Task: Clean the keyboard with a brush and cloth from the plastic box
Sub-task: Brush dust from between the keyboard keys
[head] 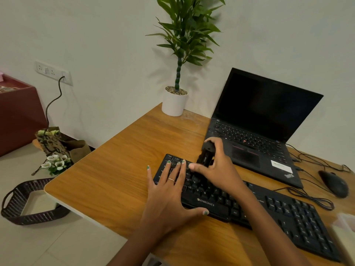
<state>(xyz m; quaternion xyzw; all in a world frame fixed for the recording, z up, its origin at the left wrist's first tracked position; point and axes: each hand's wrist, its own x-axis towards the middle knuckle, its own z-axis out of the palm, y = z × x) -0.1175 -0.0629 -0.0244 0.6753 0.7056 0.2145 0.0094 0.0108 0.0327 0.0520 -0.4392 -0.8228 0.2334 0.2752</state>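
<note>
A black Zebronics keyboard (269,210) lies diagonally across the wooden desk (119,169). My left hand (169,191) lies flat on the keyboard's left end, fingers straight and spread. My right hand (219,166) grips a black brush (206,154) above the keyboard's top left rows, its lower end against the keys. A pale plastic box (345,225) shows blurred at the right edge. No cloth is visible.
An open black laptop (259,131) stands behind the keyboard. A black mouse (335,184) and loose cables (311,196) lie at the right. A white potted plant (174,102) occupies the far corner. On the floor at left sit a dark basket (17,202) and a flower bag (55,150).
</note>
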